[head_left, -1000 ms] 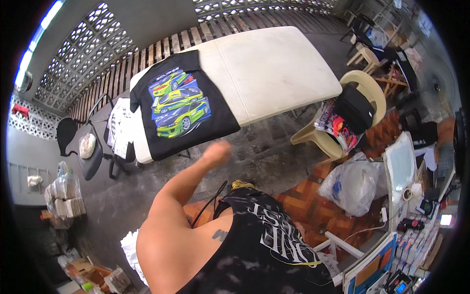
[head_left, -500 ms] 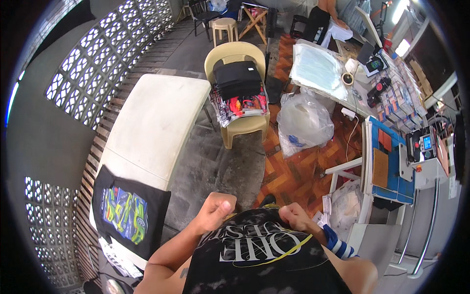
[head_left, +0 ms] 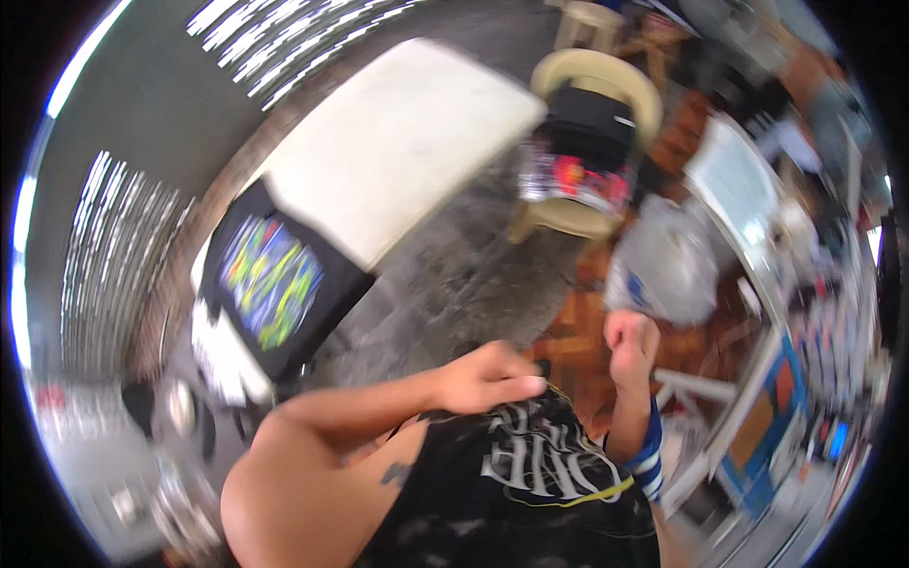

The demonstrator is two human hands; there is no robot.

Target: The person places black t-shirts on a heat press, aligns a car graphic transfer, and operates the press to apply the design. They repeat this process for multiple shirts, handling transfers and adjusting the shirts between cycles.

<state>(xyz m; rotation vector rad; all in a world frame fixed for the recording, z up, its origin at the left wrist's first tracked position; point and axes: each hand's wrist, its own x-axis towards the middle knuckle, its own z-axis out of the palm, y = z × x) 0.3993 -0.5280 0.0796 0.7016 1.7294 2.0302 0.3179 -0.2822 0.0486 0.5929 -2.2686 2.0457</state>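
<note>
My left hand (head_left: 492, 377) is curled closed just in front of my black printed top (head_left: 530, 473), with nothing visible in it. Farther right, my right hand (head_left: 632, 346) is raised as a loose fist over the tiled floor, also without anything visible in it. A blue and white band (head_left: 650, 454) is around my right wrist. To the left of my hands, a black shirt (head_left: 327, 317) with a colourful car print lies over the near end of a white table (head_left: 407, 123). Neither hand touches it. Motion blurs the whole view.
Beyond the floor gap, a beige plastic chair (head_left: 568, 220) carries a stack of dark folded cloth (head_left: 592, 123). A clear plastic bag (head_left: 668, 260) sits on the floor at its right. A blue-topped workbench (head_left: 772, 426) stands at the right, and a person (head_left: 819, 85) is at the far right.
My view has swung left, so the table and chair sit farther right in the picture. My right hand has risen away from my body; the left stays near my top.
</note>
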